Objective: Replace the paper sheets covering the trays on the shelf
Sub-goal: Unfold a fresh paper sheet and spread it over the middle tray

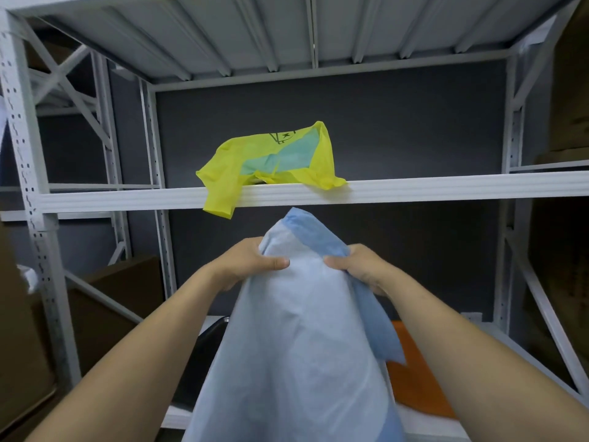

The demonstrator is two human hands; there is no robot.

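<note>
Both hands are up in front of the rack, just below the upper shelf beam (pixel 446 186). The left hand (pixel 248 266) & right hand (pixel 363 266) each pinch the blue paper sheet (pixel 302 346) near its top. Thumbs lie on the near face, the other fingers are curled behind it, mostly out of sight. The hands are close together, not touching.

The sheet hangs from them in a long drape. It's pale blue twd me, w/ a deeper blue face folded over at the top & down the right side. Its peak stands just under the beam. The bottom edge is cut off by the frame, so can't tell whether it touches anything below.

Behind it the lower shelf (pixel 178 417) is mostly covered. A black tray (pixel 204 352) shows only as a dark sliver left of the sheet. An orange tray (pixel 414 387) shows as a patch on the right, betw. the sheet & the right forearm. Can't tell if either has paper on it.

On the upper shelf lies a crumpled yellow plastic bag (pixel 229 173), one corner drooping over the beam. Sth. teal shows through it, & its black print is too folded to read. Cardboard boxes (pixel 111 307) sit dim on the left, past the rack's post (pixel 19 138).
</note>
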